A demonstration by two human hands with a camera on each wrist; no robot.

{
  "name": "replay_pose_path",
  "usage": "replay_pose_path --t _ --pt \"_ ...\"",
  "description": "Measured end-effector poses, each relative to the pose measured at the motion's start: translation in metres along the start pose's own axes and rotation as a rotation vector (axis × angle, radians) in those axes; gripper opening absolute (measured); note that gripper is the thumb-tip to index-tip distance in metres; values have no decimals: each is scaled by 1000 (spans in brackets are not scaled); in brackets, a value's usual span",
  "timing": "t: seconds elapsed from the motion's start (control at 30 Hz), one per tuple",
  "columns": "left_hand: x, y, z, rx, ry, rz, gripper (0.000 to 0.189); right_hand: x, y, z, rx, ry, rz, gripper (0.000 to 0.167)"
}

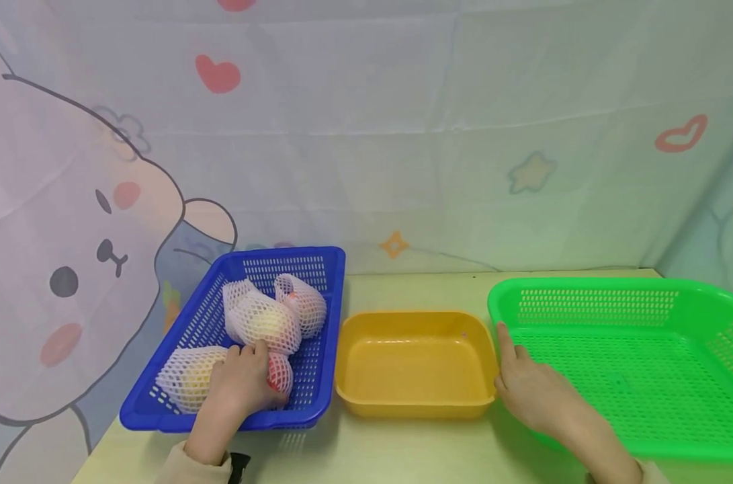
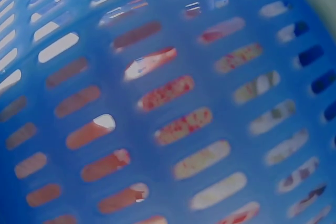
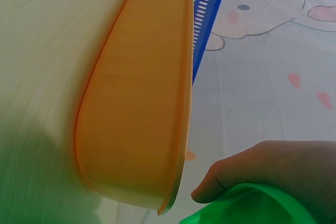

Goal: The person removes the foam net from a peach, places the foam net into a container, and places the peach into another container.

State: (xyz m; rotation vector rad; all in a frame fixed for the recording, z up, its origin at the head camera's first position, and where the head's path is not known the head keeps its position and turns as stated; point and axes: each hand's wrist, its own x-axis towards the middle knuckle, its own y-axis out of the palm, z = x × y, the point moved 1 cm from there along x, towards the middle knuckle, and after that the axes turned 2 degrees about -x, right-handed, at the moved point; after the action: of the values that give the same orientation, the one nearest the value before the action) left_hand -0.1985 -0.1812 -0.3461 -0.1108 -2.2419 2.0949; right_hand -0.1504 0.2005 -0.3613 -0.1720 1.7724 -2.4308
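In the head view my left hand (image 1: pixel 240 384) reaches into the blue basket (image 1: pixel 336 323). Its fingers and thumb grip a red fruit (image 1: pixel 279 374) in a white foam net, near the basket's front. Around it lie a yellow netted fruit (image 1: pixel 187 380), a pale netted fruit (image 1: pixel 263 325) and a reddish netted fruit (image 1: pixel 308 306). The left wrist view looks through the slotted blue wall (image 2: pixel 131 129), with red and skin tones behind. My right hand (image 1: pixel 532 390) holds the left rim of the green basket (image 1: pixel 584 284), index finger along it; the right wrist view shows a digit (image 3: pixel 247 166) over the rim.
A yellow-orange plastic basin (image 1: pixel 414 359) stands between the two baskets, its sides close to both. All three stand on a pale wooden table (image 1: pixel 366 444). Behind them hangs a printed cloth (image 1: pixel 366 134) with hearts and a cartoon animal.
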Motion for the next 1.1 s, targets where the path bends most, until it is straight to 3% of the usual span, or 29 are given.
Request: replay_pose_path --t 0.6,1.1 --pt "-1 -4 0 -13 24 -13 82 1 0 0 -9 -1 1 71" --pt "-10 -19 -1 -31 102 6 87 0 0 -1 8 2 -6 69"
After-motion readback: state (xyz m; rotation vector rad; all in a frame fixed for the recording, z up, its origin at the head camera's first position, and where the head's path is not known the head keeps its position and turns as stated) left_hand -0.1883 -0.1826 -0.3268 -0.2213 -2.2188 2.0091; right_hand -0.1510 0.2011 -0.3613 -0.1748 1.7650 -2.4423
